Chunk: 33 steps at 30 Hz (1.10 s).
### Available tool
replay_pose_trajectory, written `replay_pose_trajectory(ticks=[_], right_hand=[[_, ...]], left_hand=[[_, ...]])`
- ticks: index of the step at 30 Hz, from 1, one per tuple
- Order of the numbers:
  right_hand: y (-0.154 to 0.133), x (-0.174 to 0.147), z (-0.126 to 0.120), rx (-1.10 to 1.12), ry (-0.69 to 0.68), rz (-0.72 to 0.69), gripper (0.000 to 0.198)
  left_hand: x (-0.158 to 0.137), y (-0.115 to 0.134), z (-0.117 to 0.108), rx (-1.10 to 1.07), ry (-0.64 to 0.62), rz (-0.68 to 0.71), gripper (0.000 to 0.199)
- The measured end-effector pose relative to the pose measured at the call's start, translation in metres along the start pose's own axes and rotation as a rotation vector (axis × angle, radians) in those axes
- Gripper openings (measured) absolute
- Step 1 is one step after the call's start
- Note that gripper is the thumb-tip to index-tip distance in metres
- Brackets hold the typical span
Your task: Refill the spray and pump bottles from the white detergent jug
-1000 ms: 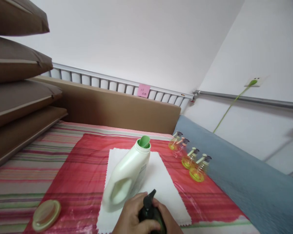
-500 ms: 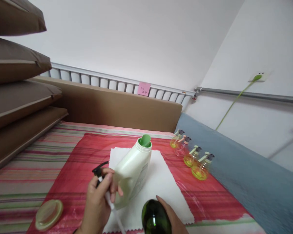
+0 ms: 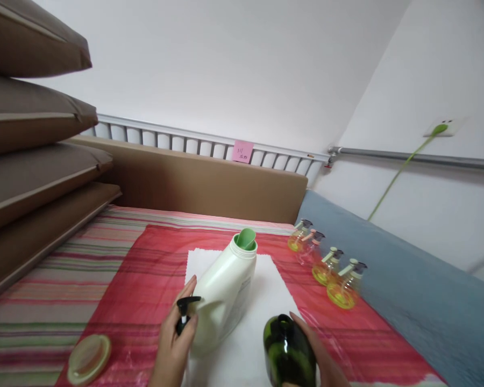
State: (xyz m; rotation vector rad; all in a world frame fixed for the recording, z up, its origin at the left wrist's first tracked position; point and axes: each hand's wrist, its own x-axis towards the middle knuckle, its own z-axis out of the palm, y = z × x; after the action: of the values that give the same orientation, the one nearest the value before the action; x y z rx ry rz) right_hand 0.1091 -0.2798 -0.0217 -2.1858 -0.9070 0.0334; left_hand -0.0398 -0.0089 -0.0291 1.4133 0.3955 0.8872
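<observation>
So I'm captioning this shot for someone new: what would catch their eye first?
Probably the big white jug with its green spout, standing open on a white cloth in the middle. Just below it, the left hand holds a black pump head and the right hand a dark green bottle. To the right, four small yellowish spray bottles stand in a row.

White walls (image 3: 234,64); brown cushions (image 3: 32,140) stacked left; white radiator (image 3: 177,142); striped bedcover (image 3: 44,290).

We see handwriting on the pink sticky note (image 3: 242,151) stuck to the white rail, too small to read, and the white jug's label (image 3: 247,290) print is illegible.
</observation>
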Motion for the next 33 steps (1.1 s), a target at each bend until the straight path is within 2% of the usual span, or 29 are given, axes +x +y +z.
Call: replay_pose_trajectory(ticks=[5, 9, 13, 17, 19, 21, 23, 26, 33], right_hand=[[-0.033, 0.034, -0.038, -0.001, 0.011, 0.004, 0.092], [-0.061, 0.059, -0.067, -0.115, 0.025, 0.005, 0.088], [-0.073, 0.077, -0.087, -0.253, 0.056, -0.076, 0.082], [-0.079, 0.09, -0.11, -0.361, 0.086, -0.119, 0.08], [-0.083, 0.095, -0.122, -0.401, 0.092, -0.145, 0.077], [-0.088, 0.099, -0.132, -0.433, 0.098, -0.183, 0.075], [-0.093, 0.102, -0.139, -0.46, 0.097, -0.229, 0.074], [-0.096, 0.106, -0.141, -0.505, 0.057, -0.309, 0.069], [-0.099, 0.116, -0.145, -0.615, 0.03, -0.449, 0.07]], left_hand=[[0.009, -0.011, 0.003, 0.133, -0.034, 0.1, 0.055], [0.016, -0.012, 0.01, 0.149, -0.032, 0.113, 0.052], [0.019, -0.007, 0.02, 0.164, -0.021, 0.123, 0.051], [0.019, 0.007, 0.019, 0.201, 0.017, 0.221, 0.048], [0.022, 0.014, 0.011, 0.238, -0.027, 0.257, 0.049], [0.027, 0.019, 0.002, 0.289, -0.137, 0.27, 0.051], [0.032, 0.02, -0.004, 0.326, -0.226, 0.279, 0.05], [0.036, 0.019, -0.006, 0.335, -0.269, 0.264, 0.047], [0.031, 0.03, 0.007, 0.246, -0.223, 0.176, 0.046]])
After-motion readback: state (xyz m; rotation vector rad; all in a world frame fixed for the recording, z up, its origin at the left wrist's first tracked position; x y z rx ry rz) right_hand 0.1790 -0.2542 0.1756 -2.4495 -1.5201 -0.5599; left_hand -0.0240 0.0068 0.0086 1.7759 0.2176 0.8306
